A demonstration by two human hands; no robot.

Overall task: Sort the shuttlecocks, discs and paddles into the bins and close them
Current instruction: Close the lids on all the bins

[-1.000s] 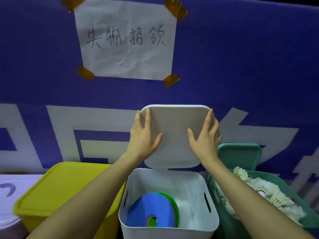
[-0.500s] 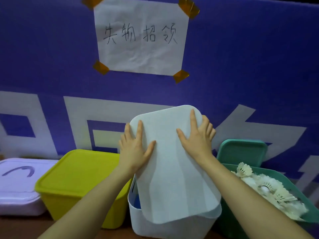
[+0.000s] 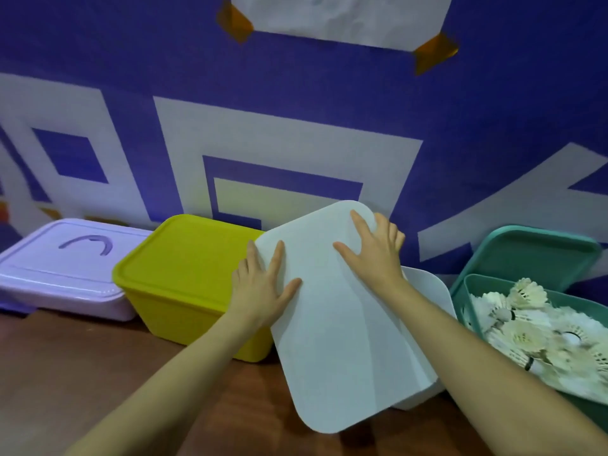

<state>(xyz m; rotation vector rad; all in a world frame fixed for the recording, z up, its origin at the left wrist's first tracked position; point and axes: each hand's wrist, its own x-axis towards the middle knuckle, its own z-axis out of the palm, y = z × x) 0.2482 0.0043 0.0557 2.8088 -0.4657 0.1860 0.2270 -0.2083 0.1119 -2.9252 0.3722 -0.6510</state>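
A white lid (image 3: 342, 340) lies tilted over the white bin (image 3: 427, 291), covering most of its opening and hiding what is inside. My left hand (image 3: 260, 287) grips the lid's left edge, thumb spread on top. My right hand (image 3: 375, 251) holds the lid's far right corner, fingers curled over the rim. To the right, a teal bin (image 3: 467, 287) stands open, full of white shuttlecocks (image 3: 533, 330). Its teal lid (image 3: 533, 255) leans against the wall behind it. A yellow bin (image 3: 184, 274) with its lid on sits left of the white bin.
A lavender box (image 3: 62, 268) with a handle on its lid stands shut at the far left. All the bins line up on a brown wooden table (image 3: 98, 373) against a purple and white banner wall (image 3: 296, 126). A taped paper sign (image 3: 342, 18) hangs above.
Both hands brought the white lid down from against the wall onto the white bin, hiding the discs inside. The view dropped and shifted left.
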